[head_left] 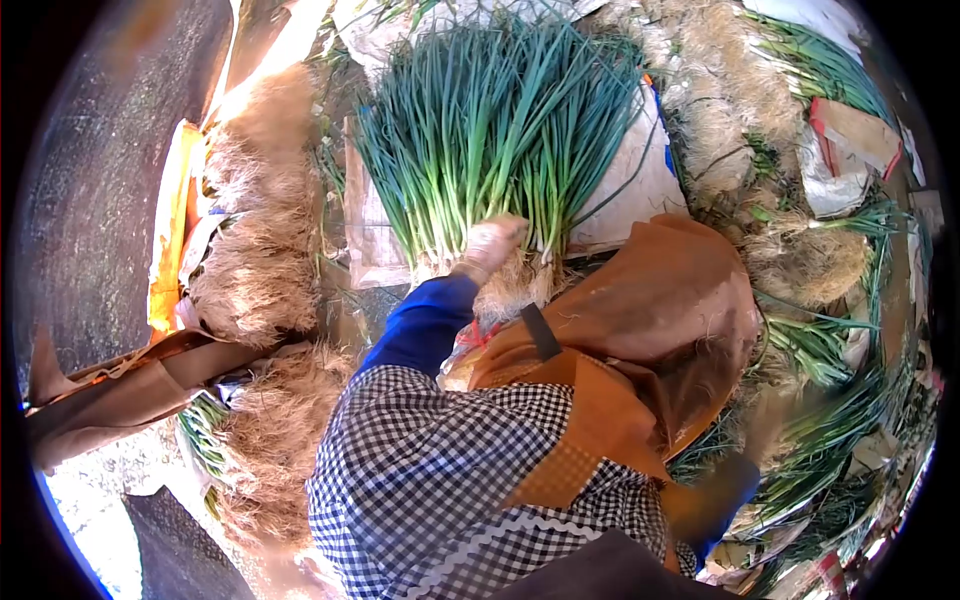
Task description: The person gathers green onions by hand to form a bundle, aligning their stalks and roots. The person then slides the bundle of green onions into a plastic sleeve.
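A wide bundle of green onions (500, 120) lies on a pale sheet (620, 205), leaves pointing away and white stems and roots toward me. My left hand (492, 246) is closed around stems at the lower middle of the bundle, its fingers partly hidden. Away to the right, my right hand (765, 425) is smeared by motion beside other green onions (825, 440); its fingers cannot be made out. An orange-brown apron (640, 310) covers my lap, below the bundle's roots.
Stacked onions with tan roots (255, 230) stand on the left, by an orange sheet (172, 230). More root piles (810, 260) and loose onions line the right side. A brown cloth-covered bar (120, 400) juts in at the lower left.
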